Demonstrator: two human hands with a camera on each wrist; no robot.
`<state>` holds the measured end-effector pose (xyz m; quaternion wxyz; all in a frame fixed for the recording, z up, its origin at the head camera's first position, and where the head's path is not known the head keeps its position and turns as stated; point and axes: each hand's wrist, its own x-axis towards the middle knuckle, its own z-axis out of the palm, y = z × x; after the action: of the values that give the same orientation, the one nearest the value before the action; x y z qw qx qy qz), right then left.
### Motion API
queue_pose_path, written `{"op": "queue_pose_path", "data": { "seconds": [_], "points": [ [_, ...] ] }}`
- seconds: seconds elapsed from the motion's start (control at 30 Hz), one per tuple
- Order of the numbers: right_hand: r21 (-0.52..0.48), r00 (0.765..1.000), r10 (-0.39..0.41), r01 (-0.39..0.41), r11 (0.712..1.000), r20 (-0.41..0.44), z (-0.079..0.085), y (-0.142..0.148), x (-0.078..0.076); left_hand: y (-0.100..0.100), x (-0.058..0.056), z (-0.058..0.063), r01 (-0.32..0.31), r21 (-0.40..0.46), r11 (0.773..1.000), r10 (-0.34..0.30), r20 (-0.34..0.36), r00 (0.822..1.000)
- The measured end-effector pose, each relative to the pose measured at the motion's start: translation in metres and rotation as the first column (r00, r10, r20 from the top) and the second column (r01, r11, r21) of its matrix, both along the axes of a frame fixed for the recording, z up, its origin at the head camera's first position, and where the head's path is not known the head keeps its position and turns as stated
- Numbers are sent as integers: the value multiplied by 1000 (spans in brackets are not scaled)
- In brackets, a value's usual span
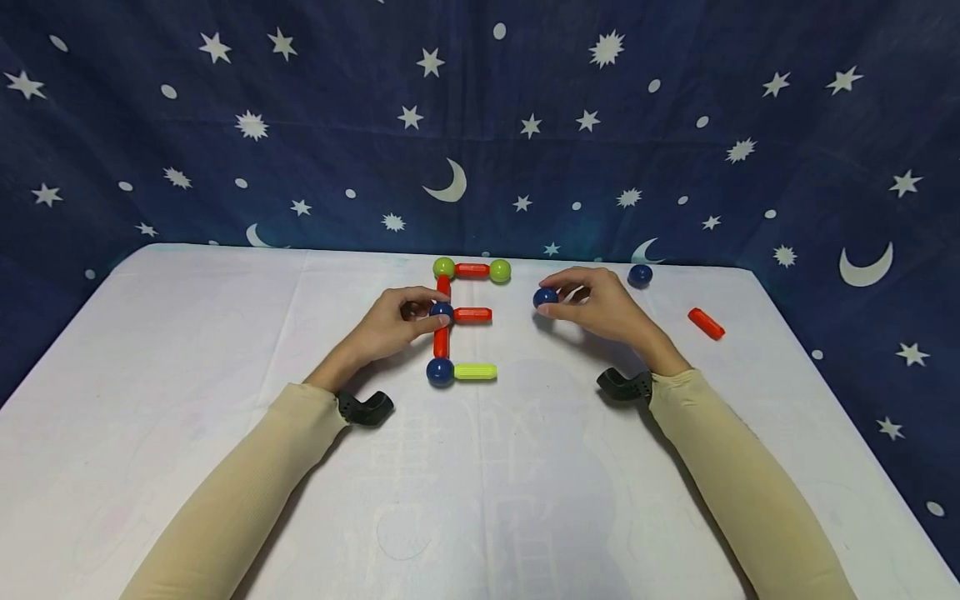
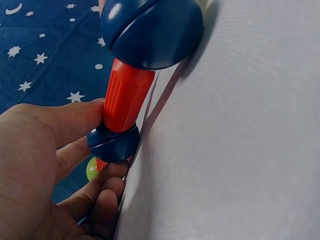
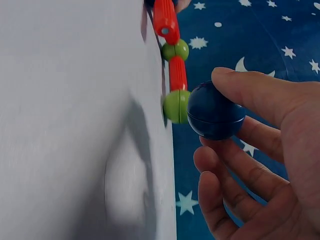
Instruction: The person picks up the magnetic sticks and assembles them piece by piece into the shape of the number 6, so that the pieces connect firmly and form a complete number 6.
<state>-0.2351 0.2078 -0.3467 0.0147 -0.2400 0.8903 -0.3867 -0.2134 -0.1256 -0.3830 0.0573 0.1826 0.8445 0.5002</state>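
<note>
A joined figure of balls and rods lies on the white table. Its middle blue ball (image 1: 442,313) is pinched by my left hand (image 1: 386,323), and in the left wrist view the thumb lies by the red rod (image 2: 125,97). From that ball a red rod (image 1: 474,314) points right with a free end. Green balls (image 1: 500,271) and a red rod (image 1: 472,270) form the top arm; a lower blue ball (image 1: 440,372) bears a yellow-green rod (image 1: 477,372). To the right, my right hand (image 1: 600,307) holds a separate blue ball (image 3: 216,112) between thumb and fingers, apart from the figure.
Another blue ball (image 1: 640,276) lies near the table's back edge, beyond the right hand. A loose red rod (image 1: 707,323) rests farther right. Behind the white table (image 1: 480,500) hangs a dark blue cloth (image 1: 360,150) with stars and moons.
</note>
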Motion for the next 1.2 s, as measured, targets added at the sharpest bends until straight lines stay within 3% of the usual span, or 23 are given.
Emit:
{"op": "queue_pose_path", "data": {
  "seconds": [0.33, 0.57, 1.2],
  "points": [
    [-20, 998, 62, -62, 998, 2, -8, -26, 2, 0, -2, -1, 3, -7, 1000, -3, 5, 1000],
    [-23, 999, 51, -50, 998, 17, -20, -38, 5, 0, 1, 1, -4, -13, 1000, 4, 13, 1000],
    [-4, 999, 49, -49, 999, -10, -32, -42, 7, 1, 4, 0, -7, -13, 1000, 7, 24, 1000]
  ]
}}
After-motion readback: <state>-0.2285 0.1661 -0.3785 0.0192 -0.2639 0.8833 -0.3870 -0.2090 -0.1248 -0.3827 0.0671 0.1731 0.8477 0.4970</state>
